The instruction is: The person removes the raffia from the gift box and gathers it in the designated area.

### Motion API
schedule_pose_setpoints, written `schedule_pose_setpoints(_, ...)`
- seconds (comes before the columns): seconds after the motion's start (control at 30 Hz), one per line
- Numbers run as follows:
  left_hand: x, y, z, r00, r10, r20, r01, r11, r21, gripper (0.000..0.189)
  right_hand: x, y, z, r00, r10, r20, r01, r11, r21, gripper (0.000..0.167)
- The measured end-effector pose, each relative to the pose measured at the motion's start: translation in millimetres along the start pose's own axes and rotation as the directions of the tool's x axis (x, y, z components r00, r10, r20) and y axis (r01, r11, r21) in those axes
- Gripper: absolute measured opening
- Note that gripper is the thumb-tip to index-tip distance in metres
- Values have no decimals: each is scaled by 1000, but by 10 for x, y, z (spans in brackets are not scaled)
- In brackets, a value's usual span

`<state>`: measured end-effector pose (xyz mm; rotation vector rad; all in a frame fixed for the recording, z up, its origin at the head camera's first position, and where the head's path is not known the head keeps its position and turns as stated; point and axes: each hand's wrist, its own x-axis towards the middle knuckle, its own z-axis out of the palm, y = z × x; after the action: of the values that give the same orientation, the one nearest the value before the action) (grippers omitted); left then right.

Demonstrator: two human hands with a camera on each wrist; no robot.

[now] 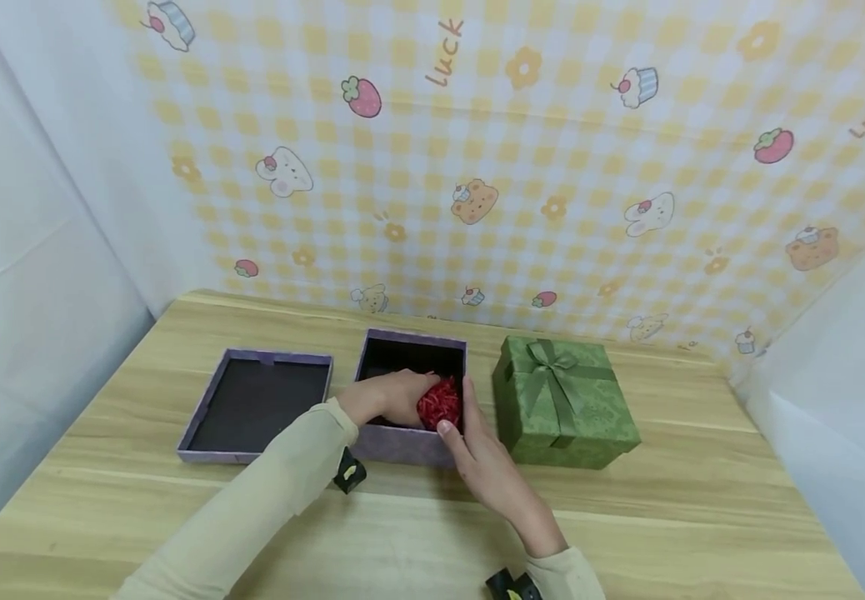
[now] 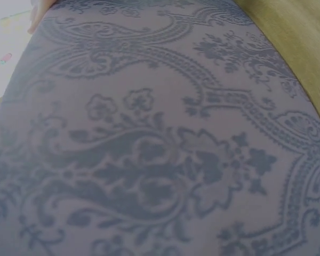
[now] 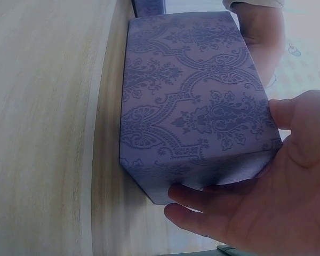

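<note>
An open purple patterned box (image 1: 405,446) with a black inside stands in the middle of the table. My left hand (image 1: 395,393) reaches down into it from the left and holds a clump of red shredded paper (image 1: 440,404) against the box's right side; most of its fingertips are hidden by the clump. With my right hand (image 1: 488,462) I grip the box's right front corner, thumb at the front rim and fingers along the outer right wall. In the right wrist view, that hand (image 3: 266,186) steadies the patterned box (image 3: 197,85) from the side.
The purple box lid (image 1: 256,408) lies left of the box, black inside facing up. Close on the right stands a closed green gift box (image 1: 575,400) with a ribbon bow. Behind the wooden table (image 1: 702,500) hangs a yellow checked cloth (image 1: 417,150).
</note>
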<state>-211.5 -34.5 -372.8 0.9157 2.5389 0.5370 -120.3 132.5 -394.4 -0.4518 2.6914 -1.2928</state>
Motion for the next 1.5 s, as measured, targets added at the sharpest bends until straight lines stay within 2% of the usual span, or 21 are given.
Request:
schedule_pose_setpoints(0.2,-34,25,-63,999,-35,10,35,999,20,67,3,-5,10,1000,4,8,-4,1000,7,71)
schedule_pose_setpoints(0.43,-71,46,-171,1000,-20,1,20,1000,-9,76,-3,-18,5,1000,14,6,-14,1000,7,72)
schedule_pose_setpoints(0.63,-129,72,-255,999,-47,15,48,999,-25,86,2,-8,4,1000,27,8,-27,1000,1,73)
schedule_pose_setpoints(0.83,-183,93,-305,998,-56,11,57,998,-26,88,2,-3,5,1000,10,10,-10,1000,5,73)
schedule_pose_setpoints(1.2,-263,90,-416,1000,-7,-26,6,1000,-28,87,3,5,-3,1000,29,6,-29,1000,11,74)
schedule_pose_setpoints(1.5,-368,85,-492,991,97,-97,-101,994,-37,84,19,12,-7,1000,-17,13,16,999,28,73)
